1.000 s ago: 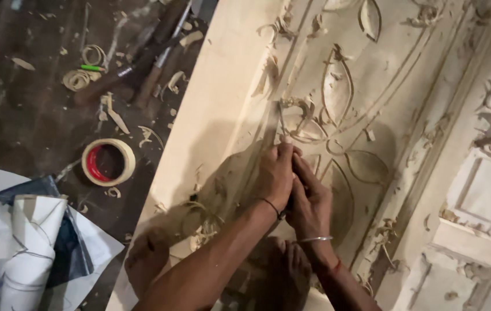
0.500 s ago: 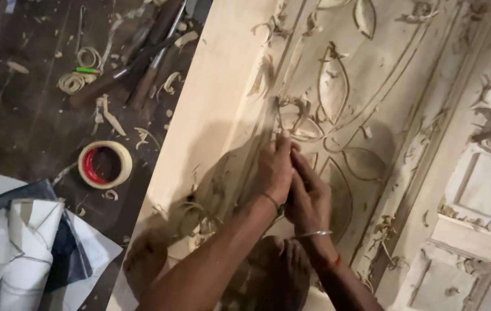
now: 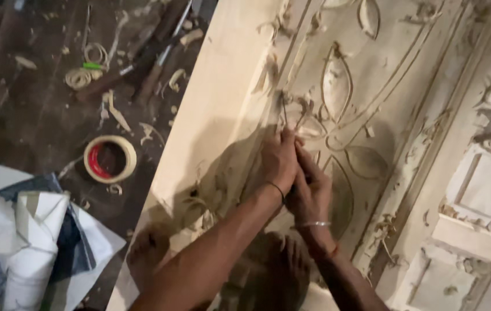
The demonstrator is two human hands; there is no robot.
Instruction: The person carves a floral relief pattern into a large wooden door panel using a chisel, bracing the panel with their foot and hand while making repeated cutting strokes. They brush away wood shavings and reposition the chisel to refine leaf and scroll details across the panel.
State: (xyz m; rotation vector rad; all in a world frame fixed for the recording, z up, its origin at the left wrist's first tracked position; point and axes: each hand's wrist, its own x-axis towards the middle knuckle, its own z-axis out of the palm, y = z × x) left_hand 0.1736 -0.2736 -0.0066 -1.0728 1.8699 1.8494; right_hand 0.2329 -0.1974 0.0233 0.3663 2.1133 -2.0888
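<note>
While both fists clamp one carving chisel (image 3: 285, 115), my left hand (image 3: 278, 161) sits nearer its tip, right hand (image 3: 310, 193) behind; shaft points up-panel along the carved wooden panel (image 3: 337, 86).

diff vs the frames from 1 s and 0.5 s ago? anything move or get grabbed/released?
Hardly anything. Both hands, left hand and right hand, stay closed together on the chisel, tip on the carved wooden panel; no clear shift. Nothing taken up or let go. Tape roll, floor tools and folded cloth unchanged.
</note>
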